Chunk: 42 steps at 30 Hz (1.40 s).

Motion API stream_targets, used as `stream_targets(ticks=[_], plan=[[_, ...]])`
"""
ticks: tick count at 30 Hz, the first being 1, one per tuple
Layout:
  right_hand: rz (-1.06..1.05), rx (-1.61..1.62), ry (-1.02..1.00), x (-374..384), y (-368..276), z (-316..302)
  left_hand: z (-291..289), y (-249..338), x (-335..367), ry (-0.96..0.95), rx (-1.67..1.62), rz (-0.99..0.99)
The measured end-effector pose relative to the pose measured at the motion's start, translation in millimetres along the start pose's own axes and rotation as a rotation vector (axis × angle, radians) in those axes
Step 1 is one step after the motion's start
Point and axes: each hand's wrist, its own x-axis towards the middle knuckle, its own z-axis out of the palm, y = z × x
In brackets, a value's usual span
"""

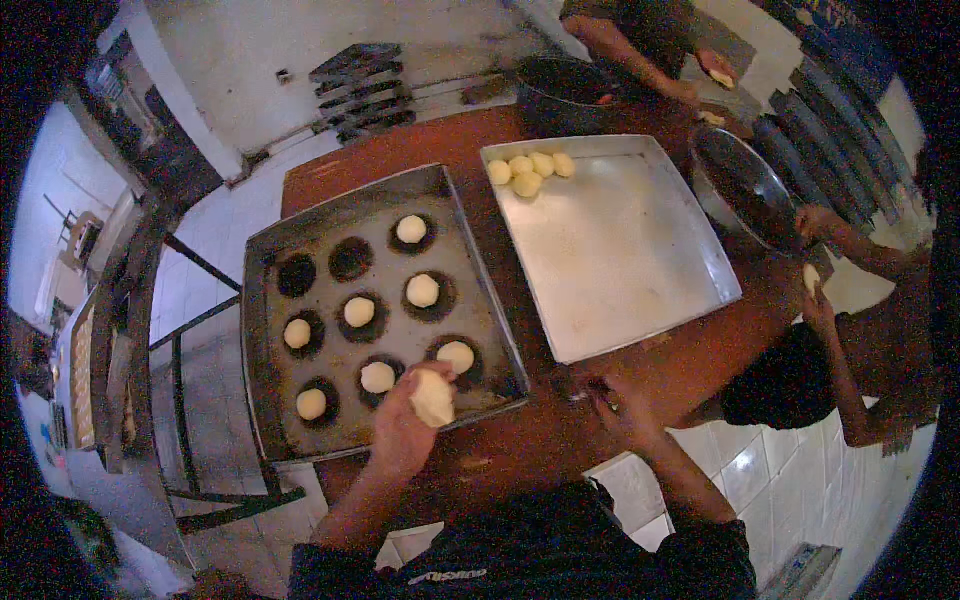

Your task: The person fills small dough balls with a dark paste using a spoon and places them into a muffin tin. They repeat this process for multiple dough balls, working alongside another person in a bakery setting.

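Your left hand [405,430] grips a lump of dough [433,400] over the near edge of the dark tray [370,220], so a loosened hold could drop it there, and too tight a squeeze could flatten it. Dip those fingers and you might smear the dough ball [457,357] just beyond them. Your right hand [612,405] is near the pale tray [610,260], its fingers curled; whether they hold anything, you cannot tell.

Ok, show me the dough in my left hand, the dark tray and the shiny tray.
Dough [433,398], head view: on its pale middle.
Dark tray [390,268], head view: on its bare base.
Shiny tray [628,262], head view: on its bare base.
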Motion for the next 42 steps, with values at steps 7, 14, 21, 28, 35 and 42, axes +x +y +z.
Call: stream_targets(ticks=[7,14,21,28,35,42], plan=[[0.059,-0.502,-0.054,-9,138,7,46,-19,-1,-0.059,1.039,-0.013],[0.034,-0.185,-0.409,-1,91,-86,90,-53,29,-0.202,0.953,0.152],[-0.047,0.151,0.336,87,30,-313,63,-83,57,0.248,0.901,0.018],[0.264,-1.077,0.267,190,133,-436,101,-104,43,0.175,1.052,0.174],[0.152,-1.189,0.338,244,282,-447,105,-108,30,0.321,1.125,-0.125],[0.256,-1.052,0.106,248,251,-410,78,-118,46,0.272,1.025,-0.069]])
